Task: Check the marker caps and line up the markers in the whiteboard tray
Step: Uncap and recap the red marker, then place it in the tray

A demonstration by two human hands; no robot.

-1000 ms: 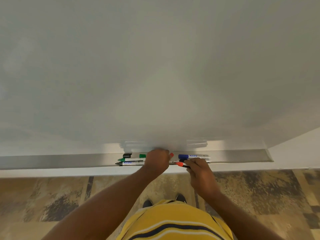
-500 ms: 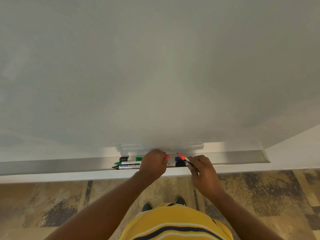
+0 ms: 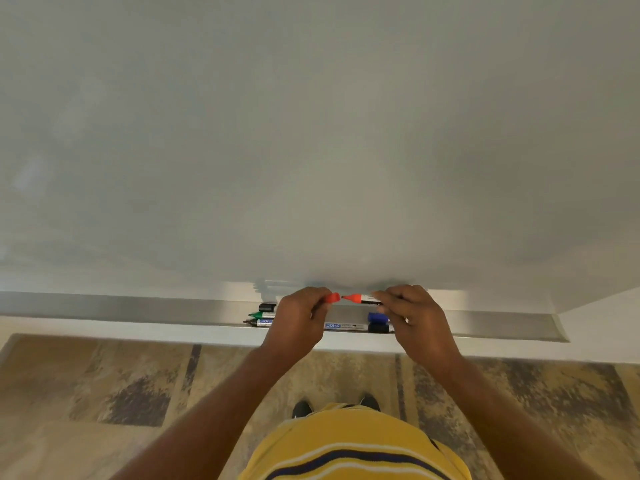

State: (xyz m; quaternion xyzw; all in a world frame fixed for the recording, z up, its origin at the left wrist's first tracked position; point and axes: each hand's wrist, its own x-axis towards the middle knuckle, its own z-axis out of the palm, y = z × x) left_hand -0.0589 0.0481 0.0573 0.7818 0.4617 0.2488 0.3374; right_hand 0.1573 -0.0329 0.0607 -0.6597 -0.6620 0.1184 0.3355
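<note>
My left hand (image 3: 298, 320) pinches a red cap (image 3: 333, 298) with its open end facing right. My right hand (image 3: 414, 315) holds an uncapped red marker (image 3: 360, 299), tip pointing left at the cap, a small gap between them. Both are held just above the metal whiteboard tray (image 3: 138, 308). In the tray lie a black cap (image 3: 267, 307), an uncapped green marker (image 3: 260, 314), an uncapped black-tipped marker (image 3: 258, 322) whose barrel runs behind my left hand, a blue cap (image 3: 377, 317) and a black cap end (image 3: 378, 328).
The whiteboard (image 3: 311, 133) fills the upper view. The tray ends at the right near the wall corner (image 3: 562, 327). Below is a patterned tan floor (image 3: 104, 393), my shoes and a yellow striped shirt.
Both hands rose from the tray. The right hand lifted the red marker and turned it level; the left hand brought the red cap up to face its tip.
</note>
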